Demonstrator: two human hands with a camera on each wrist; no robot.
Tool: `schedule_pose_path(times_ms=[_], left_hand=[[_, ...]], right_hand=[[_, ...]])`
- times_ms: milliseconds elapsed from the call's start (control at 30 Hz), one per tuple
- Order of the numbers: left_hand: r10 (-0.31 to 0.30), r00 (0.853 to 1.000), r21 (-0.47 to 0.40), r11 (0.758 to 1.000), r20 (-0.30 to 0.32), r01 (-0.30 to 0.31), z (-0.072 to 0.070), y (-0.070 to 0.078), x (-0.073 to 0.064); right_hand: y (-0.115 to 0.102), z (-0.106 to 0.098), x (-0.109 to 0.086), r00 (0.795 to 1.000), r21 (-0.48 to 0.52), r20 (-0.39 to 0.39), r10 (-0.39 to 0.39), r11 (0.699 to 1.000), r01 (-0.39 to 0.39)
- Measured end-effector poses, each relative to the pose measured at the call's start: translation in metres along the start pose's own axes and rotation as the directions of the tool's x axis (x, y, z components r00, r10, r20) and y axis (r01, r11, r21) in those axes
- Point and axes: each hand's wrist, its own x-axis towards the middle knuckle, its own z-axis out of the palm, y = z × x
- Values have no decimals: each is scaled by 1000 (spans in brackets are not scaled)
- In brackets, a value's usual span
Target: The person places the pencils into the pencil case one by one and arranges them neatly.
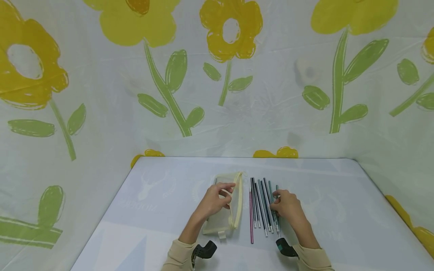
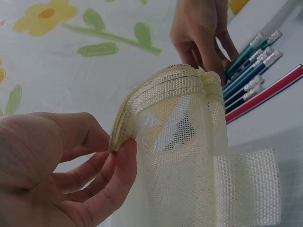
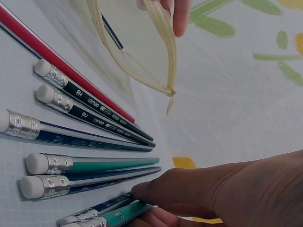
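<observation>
A cream mesh zip pouch (image 1: 217, 223) lies on the table with its zipped mouth spread. My left hand (image 1: 214, 201) pinches the zipper edge (image 2: 124, 124) between thumb and fingers, holding the mouth apart. Inside the opening, a dark pencil (image 3: 112, 32) shows in the right wrist view. Right of the pouch, several pencils lie side by side, eraser ends toward me, with a red one (image 1: 251, 226) at the left. At the row's right end my right hand (image 1: 289, 206) grips a green pencil (image 3: 124, 214) and a dark blue pencil (image 3: 111, 204) between thumb and fingers.
The pale table (image 1: 162, 210) has its far edge against a wall covering (image 1: 268, 94) printed with yellow flowers and green stems. A cloth tab (image 2: 247, 189) sticks out from the pouch's near end. Black wrist devices (image 1: 285, 247) sit at both cuffs.
</observation>
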Motion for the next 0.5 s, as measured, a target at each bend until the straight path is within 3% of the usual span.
schedule_pose_path(times_ms=[133, 367, 500], left_hand=[[-4, 1000, 12, 1000, -2, 4, 1, 4, -2], [-4, 1000, -9, 1000, 12, 4, -3, 33, -12], [-1, 1000, -4, 1000, 16, 1, -5, 40, -16]], right_hand=[[1, -1, 0, 1000, 9, -3, -5, 1000, 5], [3, -3, 1, 1000, 20, 2, 13, 1000, -13], [3, -3, 1, 1000, 27, 2, 19, 999, -19]])
